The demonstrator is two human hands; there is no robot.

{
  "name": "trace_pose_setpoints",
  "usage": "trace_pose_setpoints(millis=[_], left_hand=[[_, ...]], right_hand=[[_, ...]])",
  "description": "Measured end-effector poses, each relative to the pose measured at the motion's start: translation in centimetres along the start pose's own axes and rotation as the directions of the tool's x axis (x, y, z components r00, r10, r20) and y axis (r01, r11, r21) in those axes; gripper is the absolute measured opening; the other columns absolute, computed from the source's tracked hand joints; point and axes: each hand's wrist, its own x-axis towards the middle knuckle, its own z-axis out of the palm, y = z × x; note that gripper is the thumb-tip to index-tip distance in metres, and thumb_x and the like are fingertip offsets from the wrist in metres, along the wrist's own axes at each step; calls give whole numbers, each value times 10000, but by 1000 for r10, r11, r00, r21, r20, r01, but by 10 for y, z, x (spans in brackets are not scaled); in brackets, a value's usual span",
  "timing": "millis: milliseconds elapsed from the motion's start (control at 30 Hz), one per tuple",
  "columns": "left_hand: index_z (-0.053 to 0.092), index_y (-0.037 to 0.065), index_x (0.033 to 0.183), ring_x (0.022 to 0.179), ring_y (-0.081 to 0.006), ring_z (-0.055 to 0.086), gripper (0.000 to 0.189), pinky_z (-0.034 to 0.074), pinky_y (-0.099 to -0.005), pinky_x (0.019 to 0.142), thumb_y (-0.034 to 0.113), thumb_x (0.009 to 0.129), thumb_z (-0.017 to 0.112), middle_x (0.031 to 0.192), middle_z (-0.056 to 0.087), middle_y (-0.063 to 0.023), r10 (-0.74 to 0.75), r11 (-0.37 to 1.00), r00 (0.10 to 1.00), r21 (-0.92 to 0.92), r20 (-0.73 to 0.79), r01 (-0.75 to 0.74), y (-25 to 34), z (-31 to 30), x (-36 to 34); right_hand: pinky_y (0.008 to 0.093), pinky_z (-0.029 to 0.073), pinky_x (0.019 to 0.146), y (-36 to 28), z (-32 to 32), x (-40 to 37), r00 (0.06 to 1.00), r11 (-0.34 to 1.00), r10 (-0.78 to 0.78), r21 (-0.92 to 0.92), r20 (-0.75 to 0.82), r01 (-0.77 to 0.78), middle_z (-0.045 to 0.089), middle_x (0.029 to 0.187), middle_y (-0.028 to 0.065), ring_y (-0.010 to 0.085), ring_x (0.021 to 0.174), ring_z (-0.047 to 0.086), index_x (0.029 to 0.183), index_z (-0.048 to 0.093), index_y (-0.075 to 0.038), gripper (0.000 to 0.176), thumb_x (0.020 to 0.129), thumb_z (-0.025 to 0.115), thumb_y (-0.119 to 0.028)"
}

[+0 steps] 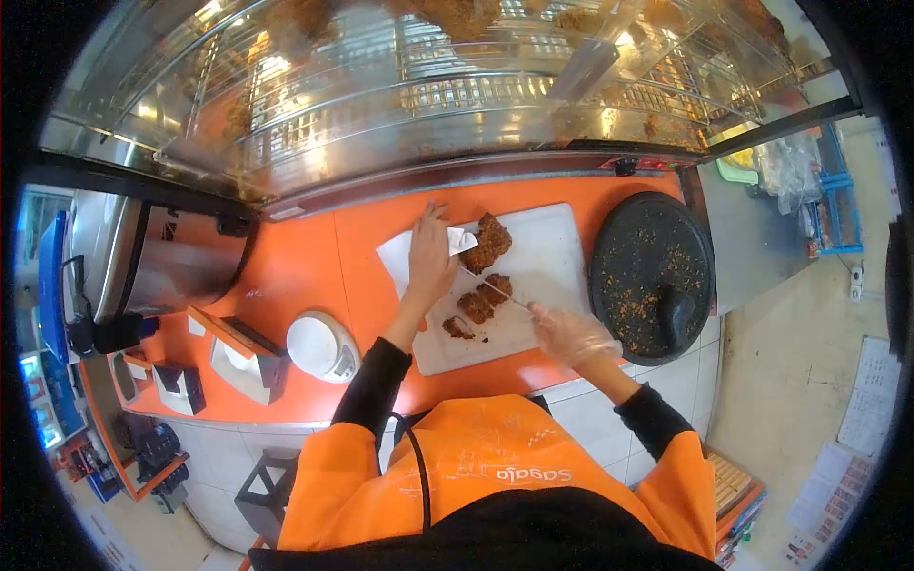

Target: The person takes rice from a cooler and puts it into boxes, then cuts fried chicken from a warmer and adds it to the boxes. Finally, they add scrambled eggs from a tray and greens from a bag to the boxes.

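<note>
The right hand, in a clear plastic glove, is closed round the handle of a knife, its thin blade slanting between the larger fried piece and the smaller cut pieces. The left hand, fingers mostly straight, lies over white paper beside the larger piece, its grip unclear. All the food sits on a white cutting board, with a black mortar to the right and a white scale to the left
</note>
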Motion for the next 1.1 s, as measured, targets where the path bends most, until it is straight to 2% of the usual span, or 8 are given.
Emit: trace_pose_setpoints(millis=[200,400,500,600,767,900,967,1100], left_hand=[[443,-22,988,1300,-364,320,290,258,-481,1058,13,710,519,1271,451,-218,-95,995,987,4,127,95,-10,9,-7],[442,-13,991,1284,-364,346,310,275,-483,1039,-7,694,530,1265,459,-211,-65,997,981,64,183,54,-4,0,-3],[443,2,978,1273,-378,351,317,283,-491,1026,-20,676,541,1260,460,-209,-36,999,997,-32,72,38,-5,-2,-10],[444,24,960,1248,-414,358,265,259,-503,1038,19,714,543,1245,461,-202,-15,977,987,-213,-162,-20,-2,-17,-33],[426,28,983,1267,-397,342,179,229,-540,1041,46,815,485,1255,449,-180,-24,995,817,-93,-576,-37,25,-84,-40],[427,34,991,1264,-387,352,179,233,-539,1039,4,815,439,1249,454,-175,-105,992,864,-112,-492,57,24,-100,-42],[428,38,996,1259,-383,364,204,239,-538,1037,-18,800,426,1230,471,-169,-118,990,877,-127,-465,65,23,-96,-44],[447,41,983,1232,-360,405,249,258,-527,1033,-31,745,457,1167,509,-165,22,994,904,-91,-426,-67,22,-76,-17]], right_hand=[[508,483,635,-1,-8,17,988,997,54,46,145,-61,644,822,195,386,746,631,1112,508,-156,245,905,389,-213],[507,473,641,33,73,38,990,987,-115,101,-76,122,641,806,193,402,729,621,1140,508,-158,267,894,423,-217],[501,473,645,34,74,33,960,973,-182,103,-214,208,641,821,185,393,740,617,1160,505,-170,280,895,430,-226],[497,480,654,6,7,12,999,998,-40,46,25,39,642,843,176,384,731,619,1183,500,-186,303,893,445,-253],[449,505,603,17,17,48,952,946,-306,-111,-6,303,649,810,172,339,656,631,1347,387,-226,454,906,422,-327],[431,513,602,-2,3,42,969,969,-246,-6,-18,246,652,843,158,325,671,637,1337,406,-229,433,914,415,-319],[426,517,612,9,10,40,873,905,-424,-80,-243,417,653,883,143,317,692,641,1327,426,-221,420,919,408,-319],[451,515,669,3,-35,49,994,997,-5,-76,-112,-4,656,899,134,334,762,641,1241,502,-241,342,911,432,-298]])
